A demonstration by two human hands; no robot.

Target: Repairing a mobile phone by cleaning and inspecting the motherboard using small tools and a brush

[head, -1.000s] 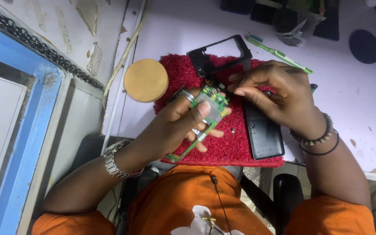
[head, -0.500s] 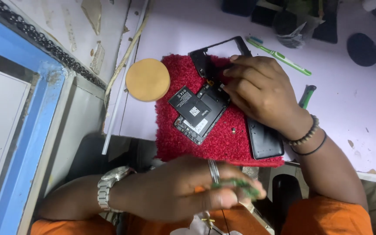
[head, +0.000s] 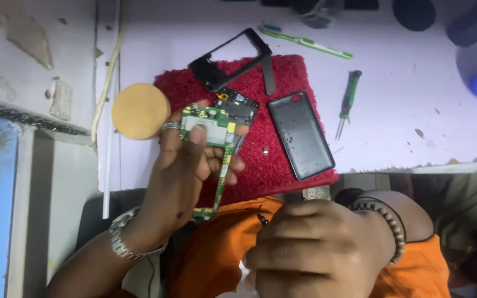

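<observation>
Head view, looking down at the hands. The left hand (head: 186, 165) grips a green circuit board (head: 212, 144), with the thumb pressed on the metal shield at the board's wide upper end and the other fingers curled behind it. The board is L-shaped: a broad head at the fingertips and a narrow strip that runs down past the palm toward the wrist, so its long axis lies nearly along the line of the forearm, tilted slightly. The right hand (head: 315, 248) is closed into a loose fist low in the view, near the body and over the orange garment (head: 222, 248); a small dark tip shows at its knuckles, but what it is cannot be told. The board lies up and to the left of the right hand, clearly apart from it; the left hand is the nearer, being in contact.

Just beyond the left fingertips, a dark phone chassis (head: 237, 110) rests on a red towel (head: 293, 74), partly hidden by the board. Farther beyond it lies an empty black frame (head: 230, 58). To the right of the left hand, a dark back cover (head: 300, 135) lies on the towel's right part, its long axis running away from the body. A round tan disc (head: 141, 110) sits just to the left of the fingertips. Well beyond the right hand, on the pale lilac surface (head: 415, 110), lie green-handled tweezers (head: 347, 105) and a green toothbrush (head: 304, 42).
</observation>
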